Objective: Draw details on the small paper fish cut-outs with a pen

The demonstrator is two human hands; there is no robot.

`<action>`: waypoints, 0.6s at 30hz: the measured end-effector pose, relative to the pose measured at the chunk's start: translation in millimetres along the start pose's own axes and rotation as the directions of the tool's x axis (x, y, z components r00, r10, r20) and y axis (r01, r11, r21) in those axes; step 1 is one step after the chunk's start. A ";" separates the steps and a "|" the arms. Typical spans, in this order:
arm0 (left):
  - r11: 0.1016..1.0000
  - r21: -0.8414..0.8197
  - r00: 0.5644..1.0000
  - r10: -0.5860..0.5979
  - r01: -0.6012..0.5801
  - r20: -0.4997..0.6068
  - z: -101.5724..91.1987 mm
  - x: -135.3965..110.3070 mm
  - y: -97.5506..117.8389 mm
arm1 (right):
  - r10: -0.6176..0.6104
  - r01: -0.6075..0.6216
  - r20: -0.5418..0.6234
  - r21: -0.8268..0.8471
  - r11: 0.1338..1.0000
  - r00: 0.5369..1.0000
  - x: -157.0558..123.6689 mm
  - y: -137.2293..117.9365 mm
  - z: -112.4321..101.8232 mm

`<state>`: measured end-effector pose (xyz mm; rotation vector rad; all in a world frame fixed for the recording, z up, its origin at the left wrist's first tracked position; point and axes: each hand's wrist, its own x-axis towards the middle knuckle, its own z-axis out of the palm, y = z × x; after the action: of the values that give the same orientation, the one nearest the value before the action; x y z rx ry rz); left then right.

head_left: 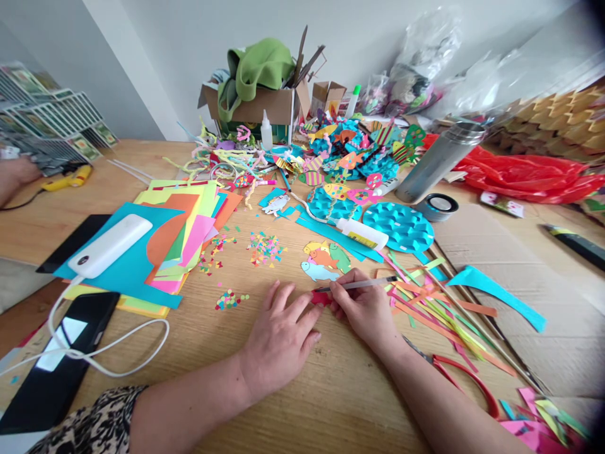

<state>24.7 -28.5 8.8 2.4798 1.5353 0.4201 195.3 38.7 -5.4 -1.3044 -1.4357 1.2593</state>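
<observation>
A pen (363, 284) is pinched in my right hand (362, 309), its tip on a small red paper piece (321, 297). Lying flat with fingers spread, my left hand (281, 328) has its fingertips at the left edge of that red piece; the hands partly cover its outline. Just beyond are paper fish: a light blue fish (319, 272), an orange fish (324, 257), a yellow fish (314, 247) and a green fish (341, 257), overlapping one another. Confetti dots (229, 299) and small paper bits (265, 248) lie in piles left of the fish.
Red-handled scissors (466, 378) lie by my right forearm, near paper strips (439, 309). A glue bottle (363, 234) and a steel flask (442, 161) are farther back. Coloured paper sheets (189, 221), a white power bank (111, 244) and a phone (59, 359) lie left. Another person's hand (19, 173) shows far left.
</observation>
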 end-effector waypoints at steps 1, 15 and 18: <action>1.000 -0.001 1.000 0.001 -0.001 -0.003 -0.2 0.0 0.1 | 0.001 -0.001 0.003 -0.001 1.000 1.000 0.2 0.2 0.2; 1.000 -0.002 1.000 0.001 -0.001 0.005 -0.2 -0.2 -0.2 | 0.008 -0.008 0.005 -0.005 1.000 1.000 -0.7 -1.1 -0.5; 1.000 -0.011 1.000 0.000 0.000 0.009 -0.3 -0.4 -0.3 | 0.016 -0.016 -0.001 -0.002 1.000 1.000 -0.2 -1.7 0.1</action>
<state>24.1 -28.7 9.0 2.4704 1.5255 0.4157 194.9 38.5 -3.8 -1.3200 -1.4295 1.2677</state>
